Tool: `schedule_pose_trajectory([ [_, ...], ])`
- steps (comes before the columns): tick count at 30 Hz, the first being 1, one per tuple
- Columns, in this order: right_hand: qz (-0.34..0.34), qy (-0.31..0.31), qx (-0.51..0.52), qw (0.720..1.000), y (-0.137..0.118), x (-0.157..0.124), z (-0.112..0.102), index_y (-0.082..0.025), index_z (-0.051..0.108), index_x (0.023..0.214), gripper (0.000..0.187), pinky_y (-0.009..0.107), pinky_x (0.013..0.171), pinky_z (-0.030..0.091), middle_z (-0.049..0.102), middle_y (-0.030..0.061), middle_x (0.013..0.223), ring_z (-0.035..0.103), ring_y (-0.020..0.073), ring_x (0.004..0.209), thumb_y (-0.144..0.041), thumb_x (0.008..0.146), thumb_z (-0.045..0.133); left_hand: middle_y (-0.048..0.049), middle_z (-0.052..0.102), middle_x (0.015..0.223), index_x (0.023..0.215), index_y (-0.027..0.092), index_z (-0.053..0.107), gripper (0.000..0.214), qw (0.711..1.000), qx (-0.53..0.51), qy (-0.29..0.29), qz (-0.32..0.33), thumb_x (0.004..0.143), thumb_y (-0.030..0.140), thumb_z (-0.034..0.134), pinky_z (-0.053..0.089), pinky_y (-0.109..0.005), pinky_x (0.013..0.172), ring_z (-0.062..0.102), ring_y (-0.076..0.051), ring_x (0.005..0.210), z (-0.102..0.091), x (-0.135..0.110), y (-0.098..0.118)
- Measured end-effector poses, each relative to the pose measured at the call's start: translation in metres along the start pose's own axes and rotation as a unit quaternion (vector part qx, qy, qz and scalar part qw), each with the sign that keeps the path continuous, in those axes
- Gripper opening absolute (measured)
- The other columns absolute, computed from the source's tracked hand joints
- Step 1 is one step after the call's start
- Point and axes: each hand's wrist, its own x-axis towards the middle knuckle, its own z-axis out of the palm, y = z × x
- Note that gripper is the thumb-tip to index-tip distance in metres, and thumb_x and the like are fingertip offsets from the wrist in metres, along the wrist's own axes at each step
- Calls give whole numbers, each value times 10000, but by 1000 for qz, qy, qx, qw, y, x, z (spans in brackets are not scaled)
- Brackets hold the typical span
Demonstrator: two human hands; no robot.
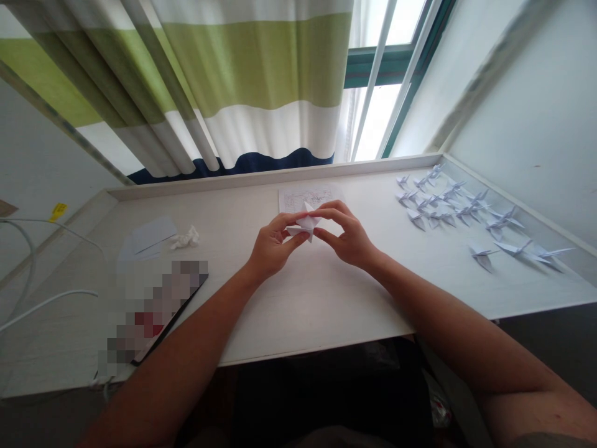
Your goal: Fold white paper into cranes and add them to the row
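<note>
Above the middle of the white desk point(317, 298), both my hands pinch a small folded white paper piece point(305, 224) with pointed flaps. My left hand point(273, 246) grips its left and lower side with thumb and fingers. My right hand point(347, 236) holds its right side, fingers curled over the top. A printed sheet of paper point(298, 198) lies flat on the desk just behind the hands.
Several folded paper cranes point(448, 208) are laid out at the desk's right side. At the left lie white paper sheets point(147, 239), a crumpled paper scrap point(185, 238) and a blurred flat object point(153, 311). White cables point(28, 274) hang left. A striped curtain point(224, 93) and window stand behind.
</note>
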Motion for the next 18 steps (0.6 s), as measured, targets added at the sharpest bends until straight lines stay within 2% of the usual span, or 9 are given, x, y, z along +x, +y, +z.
schedule_pose_trajectory([
  [3, 34, -1, 38, 999, -1, -1, 1, -342, 676, 1353, 349, 488, 964, 641, 727, 61, 1244, 696, 267, 1163, -298, 1010, 727, -63, 789, 1189, 1195, 291, 838, 365, 1000, -16, -1, -9, 838, 271, 912, 656, -393, 929, 744, -233, 1088, 0, 0, 0],
  [5, 30, -10, 43, 999, -2, -1, 1, -337, 677, 1336, 336, 471, 953, 642, 740, 53, 1239, 705, 258, 1149, -265, 1010, 717, -65, 792, 1200, 1170, 285, 845, 350, 1000, -22, -6, -13, 828, 283, 921, 653, -410, 957, 745, -242, 1117, 0, 0, 0],
  [9, 3, -4, 21, 1000, -2, -2, 2, -303, 696, 1249, 263, 428, 896, 639, 753, 51, 1158, 721, 242, 1060, -213, 1003, 709, -67, 807, 1180, 1141, 269, 846, 359, 999, -25, -11, -30, 799, 309, 946, 656, -449, 981, 749, -256, 1128, 2, -1, 2],
  [13, 5, 22, -6, 1000, -1, -1, 3, -266, 687, 1110, 150, 420, 864, 634, 759, 40, 1034, 729, 237, 957, -227, 979, 748, -60, 824, 1127, 1081, 255, 847, 355, 998, -43, 5, -51, 757, 321, 978, 659, -433, 955, 766, -236, 1046, 5, 0, 4],
  [15, -5, 29, -20, 999, -1, -1, 3, -260, 688, 1066, 100, 437, 892, 633, 761, 50, 1046, 738, 249, 994, -239, 988, 746, -48, 827, 1088, 1046, 257, 845, 347, 997, -55, 13, -56, 735, 303, 993, 655, -419, 942, 772, -223, 1014, 6, 0, 4],
  [18, -26, 43, -49, 998, -3, 0, 2, -264, 699, 1037, 52, 495, 989, 616, 755, 86, 1196, 723, 287, 1173, -251, 1003, 736, -36, 825, 1013, 1009, 254, 835, 308, 996, -65, 17, -65, 747, 304, 988, 644, -416, 941, 775, -207, 964, 8, -1, 5],
])
